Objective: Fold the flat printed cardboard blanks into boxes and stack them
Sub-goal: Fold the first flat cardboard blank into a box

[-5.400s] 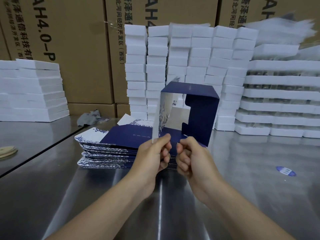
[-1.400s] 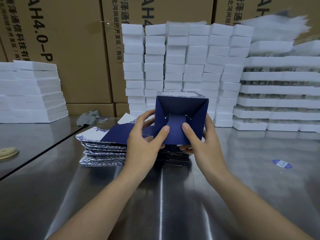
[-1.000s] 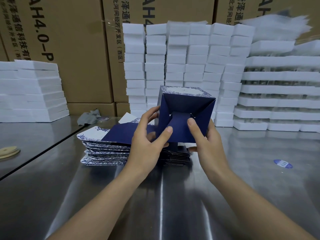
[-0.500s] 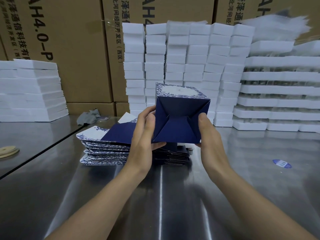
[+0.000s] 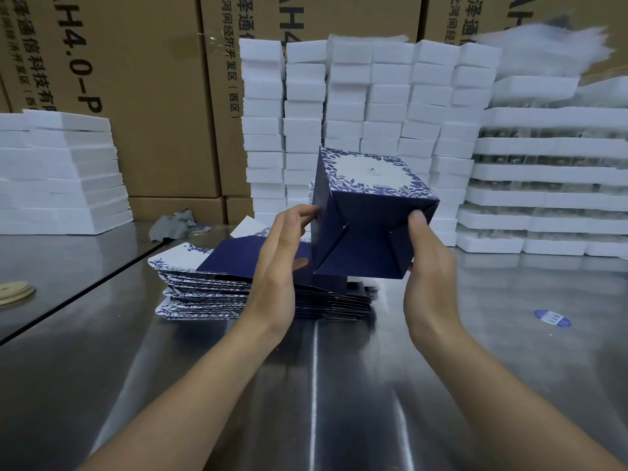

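Head view: tilted navy box, flaps folded closed, floral white top.

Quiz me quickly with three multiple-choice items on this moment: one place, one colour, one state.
1. The round sticker lies on the table: A) right of the stack of flat blanks; B) left of it; C) atop it.
2. The near end of the folded box is: A) red; B) navy; C) green.
3. That end's flaps are: A) torn off; B) standing open; C) folded shut.
Key: A, sticker sits past the right hand; B, dark blue panels; C, flaps meet, closed.
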Available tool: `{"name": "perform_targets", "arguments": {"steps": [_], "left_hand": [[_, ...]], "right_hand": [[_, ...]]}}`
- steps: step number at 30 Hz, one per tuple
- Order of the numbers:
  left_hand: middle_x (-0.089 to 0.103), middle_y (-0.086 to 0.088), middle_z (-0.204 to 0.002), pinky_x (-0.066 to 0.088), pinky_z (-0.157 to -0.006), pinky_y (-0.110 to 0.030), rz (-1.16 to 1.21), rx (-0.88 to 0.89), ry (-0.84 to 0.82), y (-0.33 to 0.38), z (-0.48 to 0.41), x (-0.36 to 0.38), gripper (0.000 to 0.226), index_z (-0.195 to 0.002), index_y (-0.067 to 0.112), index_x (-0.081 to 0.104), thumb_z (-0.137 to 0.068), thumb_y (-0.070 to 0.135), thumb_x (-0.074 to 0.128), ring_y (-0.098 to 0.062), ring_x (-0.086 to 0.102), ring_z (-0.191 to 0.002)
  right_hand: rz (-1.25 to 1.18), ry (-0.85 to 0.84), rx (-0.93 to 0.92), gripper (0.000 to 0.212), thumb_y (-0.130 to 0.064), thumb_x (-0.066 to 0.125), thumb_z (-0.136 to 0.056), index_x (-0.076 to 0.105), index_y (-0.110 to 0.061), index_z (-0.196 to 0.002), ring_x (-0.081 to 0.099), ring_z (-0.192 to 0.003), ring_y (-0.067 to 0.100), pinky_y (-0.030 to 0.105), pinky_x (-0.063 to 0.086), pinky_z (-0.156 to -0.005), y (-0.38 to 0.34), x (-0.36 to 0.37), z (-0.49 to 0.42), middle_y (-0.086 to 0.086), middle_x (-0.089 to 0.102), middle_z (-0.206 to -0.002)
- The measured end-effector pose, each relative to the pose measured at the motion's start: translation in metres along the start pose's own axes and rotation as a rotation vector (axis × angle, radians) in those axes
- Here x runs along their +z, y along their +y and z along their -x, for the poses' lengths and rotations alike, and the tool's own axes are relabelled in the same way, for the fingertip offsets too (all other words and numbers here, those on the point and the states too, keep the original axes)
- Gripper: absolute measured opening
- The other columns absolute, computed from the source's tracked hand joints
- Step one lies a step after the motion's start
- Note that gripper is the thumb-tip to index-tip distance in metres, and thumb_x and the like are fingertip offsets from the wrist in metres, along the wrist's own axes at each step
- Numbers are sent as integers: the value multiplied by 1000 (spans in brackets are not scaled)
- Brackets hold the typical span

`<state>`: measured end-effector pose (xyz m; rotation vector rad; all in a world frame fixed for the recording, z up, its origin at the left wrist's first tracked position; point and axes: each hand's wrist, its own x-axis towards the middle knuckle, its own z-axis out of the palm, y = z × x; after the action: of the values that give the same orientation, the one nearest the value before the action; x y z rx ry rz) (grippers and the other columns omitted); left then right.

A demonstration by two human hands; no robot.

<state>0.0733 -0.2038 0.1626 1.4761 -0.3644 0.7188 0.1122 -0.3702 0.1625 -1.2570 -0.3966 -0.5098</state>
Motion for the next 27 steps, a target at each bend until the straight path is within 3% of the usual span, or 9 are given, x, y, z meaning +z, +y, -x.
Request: {"name": "perform_targets", "arguments": {"steps": [2,5,7,10,14,18,20,24,27], "left_hand": [[67,15,-136,50,-108,-49,11,5,2,2,0,0,55,-123,37,68,-96,71,35,-5,56,-135],[67,19,-134,60,-94,-38,41,-4,-24,4,0,-2,40,-129,35,65,-102,57,46,-6,64,-127],[63,19,-140,65,-85,-41,80,-12,-56,3,1,-2,37,-134,40,60,-98,45,65,-10,71,-117],[59,11,-145,66,-77,-50,157,-28,-45,-3,2,1,49,-132,48,59,-96,21,76,-18,76,-110],[62,5,-143,66,-81,-46,160,-35,13,-12,0,0,59,-130,47,61,-93,5,79,-17,75,-113],[69,19,-125,66,-80,-40,168,-60,96,-17,-2,0,65,-115,52,68,-87,-5,81,-7,69,-120],[69,19,-122,66,-78,-38,148,-62,125,-18,-1,1,67,-111,53,68,-85,-7,81,-10,67,-122],[68,13,-130,66,-80,-37,137,-72,166,-20,-1,1,62,-120,42,66,-85,-7,81,-14,68,-121],[68,6,-134,64,-80,-36,176,-88,200,-20,-3,-1,59,-116,39,67,-85,-10,79,-21,65,-127]], "right_hand": [[-19,-20,-15,41,-60,48,-101,76,-32,-92,65,-84,-2,17,51,-74,0,0,0,-19,74,-93],[14,-74,-23,37,-59,55,-99,75,-28,-106,70,-99,3,26,52,-86,0,0,0,-17,77,-107],[68,-130,-45,32,-49,64,-100,69,-33,-126,70,-112,3,30,54,-92,2,0,0,-17,76,-120],[108,-203,-52,46,-41,69,-102,55,-41,-145,70,-116,2,34,59,-89,6,1,1,-23,70,-130],[-18,-217,16,53,-27,75,-99,55,-35,-147,78,-99,15,28,62,-67,6,0,-3,-11,73,-125],[-5,-183,18,65,-5,74,-96,53,-39,-148,79,-85,18,28,63,-64,14,2,-3,-4,70,-129],[9,-177,3,71,3,71,-94,53,-41,-147,78,-86,17,28,63,-64,17,3,-2,-2,69,-129],[-33,-116,110,79,-4,83,-88,48,-41,-149,79,-85,25,33,64,-67,20,6,2,2,67,-131],[-107,-135,354,61,-18,90,-84,57,-19,-136,68,-59,21,29,57,-54,20,10,8,11,71,-105]]}}
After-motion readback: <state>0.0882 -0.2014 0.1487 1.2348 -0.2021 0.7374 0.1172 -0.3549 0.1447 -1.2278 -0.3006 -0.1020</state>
